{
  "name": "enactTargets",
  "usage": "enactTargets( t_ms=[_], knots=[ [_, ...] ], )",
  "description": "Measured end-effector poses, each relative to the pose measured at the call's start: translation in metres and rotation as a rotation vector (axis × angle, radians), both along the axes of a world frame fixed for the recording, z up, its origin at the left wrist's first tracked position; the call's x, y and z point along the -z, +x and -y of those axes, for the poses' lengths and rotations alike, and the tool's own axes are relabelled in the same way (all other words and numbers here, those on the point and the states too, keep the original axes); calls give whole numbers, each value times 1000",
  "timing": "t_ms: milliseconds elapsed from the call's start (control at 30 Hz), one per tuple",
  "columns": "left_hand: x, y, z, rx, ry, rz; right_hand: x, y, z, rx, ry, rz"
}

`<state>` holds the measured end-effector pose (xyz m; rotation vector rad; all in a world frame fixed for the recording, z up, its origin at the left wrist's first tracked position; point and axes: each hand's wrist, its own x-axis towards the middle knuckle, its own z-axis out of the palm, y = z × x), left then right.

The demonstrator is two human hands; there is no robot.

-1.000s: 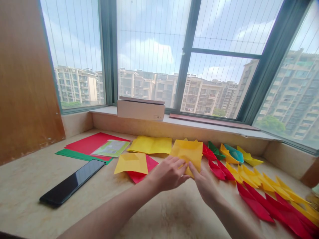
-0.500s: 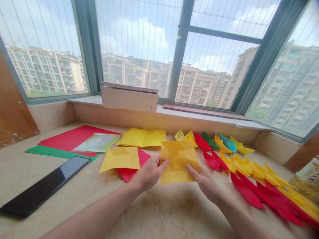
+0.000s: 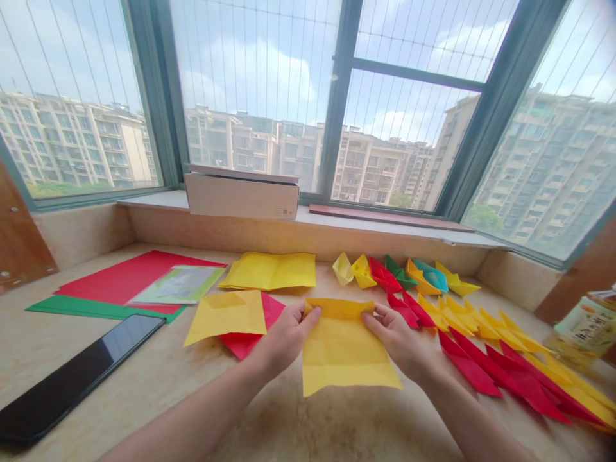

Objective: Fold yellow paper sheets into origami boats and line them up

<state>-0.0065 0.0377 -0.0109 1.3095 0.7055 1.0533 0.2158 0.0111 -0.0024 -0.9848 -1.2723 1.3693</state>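
A yellow sheet of paper lies on the counter in front of the person, with its far edge folded over into a narrow strip. The left hand pinches the left end of that folded edge between thumb and fingers, and the right hand pinches the right end in the same way, so both hands are closed on the sheet.

Just left of the left hand, a smaller yellow square lies on top of a red sheet. Behind these rests a creased yellow sheet. Farther left, a large red sheet lies over a green sheet, with a pale printed leaflet on top of the red one. A dark phone lies face up near the left edge of the counter.

To the right of the hands, a row of folded paper boats in yellow, red, green and blue runs along the back, and more red and yellow folded pieces stretch toward the right. A cardboard box stands on the window ledge. A green and white packet sits at the far right.
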Motion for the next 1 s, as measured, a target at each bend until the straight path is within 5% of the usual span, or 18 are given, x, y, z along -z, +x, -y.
enactTargets(
  t_ms=[233,533,667,767,1000],
  knots=[
    [-4,-1,0,92,-11,165,8,5,-4,53,0,9],
    [-9,-12,-10,-81,51,-144,5,14,-11,253,187,134],
    [-12,-12,-6,-4,-27,-126,5,17,-9,336,266,214],
    [-12,-9,-2,55,-58,-85,6,16,-11,329,315,222],
    [-6,-6,-3,-38,-7,-47,16,14,-10,279,269,253]
  ],
)
